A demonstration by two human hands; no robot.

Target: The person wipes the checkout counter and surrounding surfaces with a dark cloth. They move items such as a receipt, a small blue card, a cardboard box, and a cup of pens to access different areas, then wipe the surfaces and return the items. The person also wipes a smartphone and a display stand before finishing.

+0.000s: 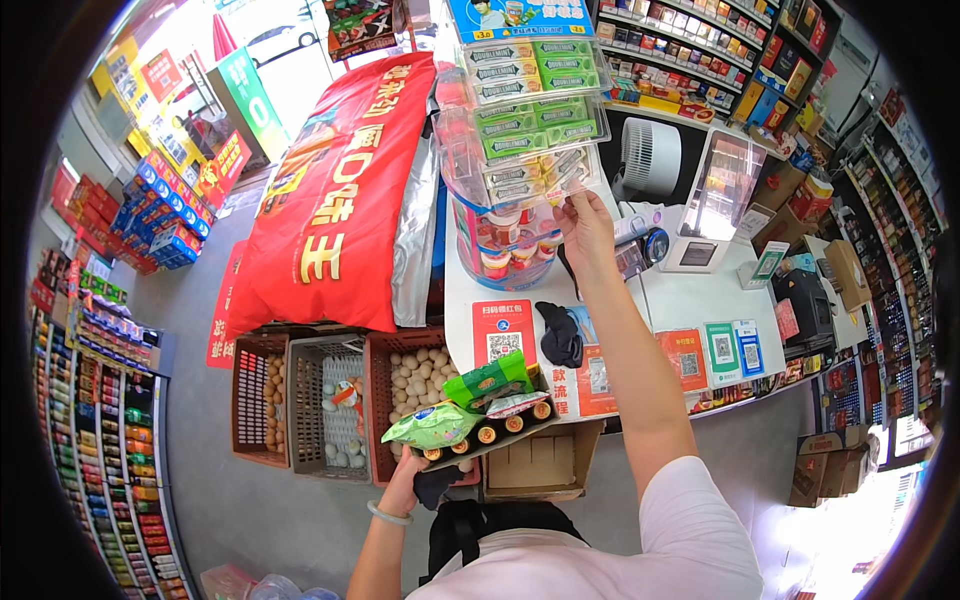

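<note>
My left hand grips the near left end of a shallow cardboard carton. Several bottles with gold caps stand in it. On top of them lie a light green snack bag, a darker green packet and a white-and-red packet. Reaching forward, my right hand has its fingertips at the lowest gum shelf of a clear plastic display rack. Doublemint gum packs fill that shelf, and whether my fingers hold one cannot be made out. Gum jars stand below.
The rack stands on a white counter with printed code cards, a dark cloth, a white fan and a checkout terminal. Egg crates and an open cardboard box sit below, beside a large red bag.
</note>
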